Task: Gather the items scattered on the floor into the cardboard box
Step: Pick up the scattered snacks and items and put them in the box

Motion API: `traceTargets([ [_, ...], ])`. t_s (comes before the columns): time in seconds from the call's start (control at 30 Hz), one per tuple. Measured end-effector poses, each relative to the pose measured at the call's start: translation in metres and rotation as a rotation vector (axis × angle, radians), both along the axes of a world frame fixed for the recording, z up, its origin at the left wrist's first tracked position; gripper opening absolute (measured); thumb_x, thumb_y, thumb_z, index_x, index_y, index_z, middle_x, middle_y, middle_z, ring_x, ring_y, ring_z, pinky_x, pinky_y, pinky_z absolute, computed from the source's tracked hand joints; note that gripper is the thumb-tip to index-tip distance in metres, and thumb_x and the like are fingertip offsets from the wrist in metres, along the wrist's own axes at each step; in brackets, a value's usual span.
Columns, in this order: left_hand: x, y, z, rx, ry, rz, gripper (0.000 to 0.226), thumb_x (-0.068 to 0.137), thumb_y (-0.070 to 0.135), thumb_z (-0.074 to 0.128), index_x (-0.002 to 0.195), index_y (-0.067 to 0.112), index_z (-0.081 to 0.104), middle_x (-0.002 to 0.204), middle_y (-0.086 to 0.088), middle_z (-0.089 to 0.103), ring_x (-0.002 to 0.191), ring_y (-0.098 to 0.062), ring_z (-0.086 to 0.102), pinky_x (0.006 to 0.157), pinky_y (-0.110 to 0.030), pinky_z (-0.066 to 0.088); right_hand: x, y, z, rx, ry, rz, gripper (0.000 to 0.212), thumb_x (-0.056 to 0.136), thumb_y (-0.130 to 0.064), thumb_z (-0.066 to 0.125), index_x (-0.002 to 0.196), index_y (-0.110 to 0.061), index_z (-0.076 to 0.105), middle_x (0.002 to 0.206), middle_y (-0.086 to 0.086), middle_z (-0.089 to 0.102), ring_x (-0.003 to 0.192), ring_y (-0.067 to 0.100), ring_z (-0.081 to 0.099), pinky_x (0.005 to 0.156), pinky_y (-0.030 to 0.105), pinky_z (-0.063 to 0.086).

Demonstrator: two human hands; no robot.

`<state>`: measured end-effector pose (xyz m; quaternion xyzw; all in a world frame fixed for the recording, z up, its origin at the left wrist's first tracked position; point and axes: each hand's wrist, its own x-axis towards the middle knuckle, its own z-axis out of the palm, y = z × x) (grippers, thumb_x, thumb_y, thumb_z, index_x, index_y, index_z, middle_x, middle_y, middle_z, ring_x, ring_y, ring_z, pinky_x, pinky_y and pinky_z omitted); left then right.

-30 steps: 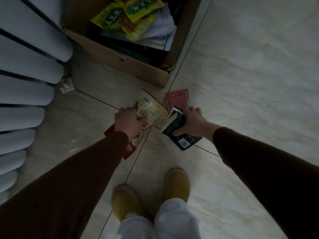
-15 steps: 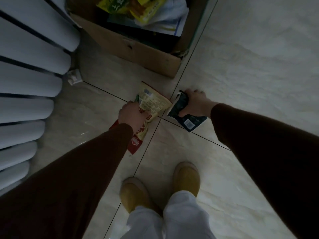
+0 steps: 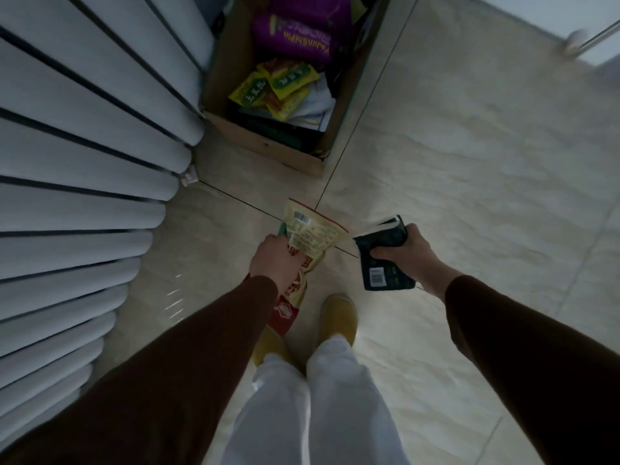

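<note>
My left hand (image 3: 273,260) grips a bunch of snack packets (image 3: 310,234), a beige one with a barcode on top and a red one hanging below. My right hand (image 3: 407,251) is closed around dark packets (image 3: 382,260) with a white barcode label. Both hands are raised above the tiled floor, short of the cardboard box (image 3: 268,146). The open box stands ahead by the radiator and holds yellow-green packets (image 3: 278,85), a purple bag (image 3: 295,35) and white paper.
A white ribbed radiator (image 3: 84,169) fills the left side, with a small white fitting (image 3: 189,177) at its foot. My yellow slippers (image 3: 339,317) and white trousers are below the hands. Pale tiled floor (image 3: 469,162) spreads to the right.
I have straightened up: both hands rose from the floor with their packets. The red striped packet is no longer on the floor. The box now shows further into view, contents exposed.
</note>
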<state>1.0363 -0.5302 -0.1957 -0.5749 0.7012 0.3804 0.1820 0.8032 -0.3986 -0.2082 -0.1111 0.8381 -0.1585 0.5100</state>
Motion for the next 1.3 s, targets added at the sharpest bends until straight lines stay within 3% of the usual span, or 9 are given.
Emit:
traceTargets([
  [0.2, -0.051, 0.008, 0.064, -0.07, -0.043, -0.011, 0.026, 0.093, 0.047, 0.053, 0.097, 0.022, 0.058, 0.093, -0.003, 0.055, 0.09, -0.024, 0.061, 0.085, -0.044, 0.054, -0.065, 0.008, 0.076, -0.114, -0.011, -0.058, 0.053, 0.066, -0.035, 0.091, 0.095, -0.03, 0.046, 0.105, 0.001, 0.067, 0.092, 0.02, 0.068, 0.067, 0.033, 0.053],
  [0.33, -0.094, 0.023, 0.083, -0.042, -0.055, 0.06, 0.031, 0.094, 0.047, 0.052, 0.102, 0.018, 0.06, 0.095, -0.005, 0.057, 0.088, -0.025, 0.061, 0.085, -0.044, 0.054, -0.115, 0.02, 0.098, -0.118, -0.02, -0.035, 0.057, 0.066, -0.036, 0.091, 0.102, -0.028, 0.048, 0.11, 0.003, 0.068, 0.096, 0.024, 0.069, 0.083, 0.045, 0.06],
  [0.43, -0.128, 0.037, 0.089, -0.023, -0.024, 0.184, 0.033, 0.094, 0.047, 0.052, 0.098, 0.015, 0.062, 0.096, -0.009, 0.061, 0.086, -0.026, 0.063, 0.083, -0.044, 0.056, -0.153, 0.019, 0.111, -0.147, -0.076, -0.087, 0.056, 0.067, -0.031, 0.091, 0.103, -0.028, 0.048, 0.112, 0.004, 0.067, 0.1, 0.028, 0.07, 0.087, 0.049, 0.061],
  [0.57, -0.172, 0.053, 0.096, 0.005, 0.055, 0.429, 0.04, 0.091, 0.044, 0.057, 0.11, 0.01, 0.065, 0.102, -0.014, 0.068, 0.09, -0.032, 0.066, 0.083, -0.043, 0.055, -0.199, 0.002, 0.13, -0.183, -0.087, -0.047, 0.06, 0.065, -0.034, 0.09, 0.109, -0.024, 0.051, 0.114, 0.004, 0.067, 0.102, 0.027, 0.069, 0.09, 0.049, 0.059],
  [0.7, -0.21, 0.049, 0.1, -0.011, 0.128, 0.539, 0.032, 0.089, 0.042, 0.058, 0.104, 0.014, 0.065, 0.097, -0.009, 0.07, 0.081, -0.025, 0.064, 0.071, -0.033, 0.051, -0.225, -0.035, 0.142, -0.205, -0.089, 0.012, 0.065, 0.065, -0.036, 0.09, 0.114, -0.021, 0.051, 0.119, 0.005, 0.065, 0.106, 0.029, 0.067, 0.092, 0.051, 0.058],
  [0.8, -0.221, 0.032, 0.103, -0.047, 0.122, 0.561, 0.028, 0.089, 0.043, 0.058, 0.095, 0.016, 0.062, 0.085, -0.005, 0.064, 0.063, -0.008, 0.053, 0.053, -0.022, 0.036, -0.227, -0.068, 0.147, -0.217, -0.105, 0.055, 0.073, 0.059, -0.041, 0.09, 0.117, -0.022, 0.051, 0.117, 0.003, 0.066, 0.105, 0.027, 0.068, 0.093, 0.052, 0.057],
  [0.9, -0.219, 0.01, 0.106, -0.051, 0.107, 0.643, 0.032, 0.089, 0.044, 0.058, 0.102, 0.017, 0.064, 0.084, -0.002, 0.061, 0.063, -0.012, 0.053, 0.055, -0.025, 0.035, -0.222, -0.107, 0.15, -0.218, -0.089, 0.122, 0.076, 0.057, -0.04, 0.09, 0.118, -0.021, 0.049, 0.12, 0.005, 0.063, 0.108, 0.029, 0.065, 0.095, 0.053, 0.056],
  [1.07, -0.209, -0.031, 0.111, -0.075, 0.13, 0.72, 0.05, 0.083, 0.053, 0.053, 0.113, 0.016, 0.066, 0.097, -0.007, 0.067, 0.083, -0.026, 0.061, 0.069, -0.031, 0.043, -0.216, -0.183, 0.151, -0.232, -0.07, 0.238, 0.074, 0.063, -0.034, 0.092, 0.121, -0.018, 0.049, 0.124, 0.009, 0.061, 0.113, 0.032, 0.063, 0.096, 0.053, 0.055],
  [1.3, -0.199, -0.083, 0.11, -0.117, 0.133, 0.905, 0.04, 0.085, 0.054, 0.055, 0.109, 0.023, 0.066, 0.085, 0.002, 0.066, 0.064, -0.003, 0.055, 0.05, -0.021, 0.035, -0.211, -0.276, 0.152, -0.283, -0.059, 0.43, 0.075, 0.054, -0.04, 0.088, 0.116, -0.021, 0.05, 0.124, 0.007, 0.061, 0.12, 0.033, 0.057, 0.1, 0.054, 0.051],
])
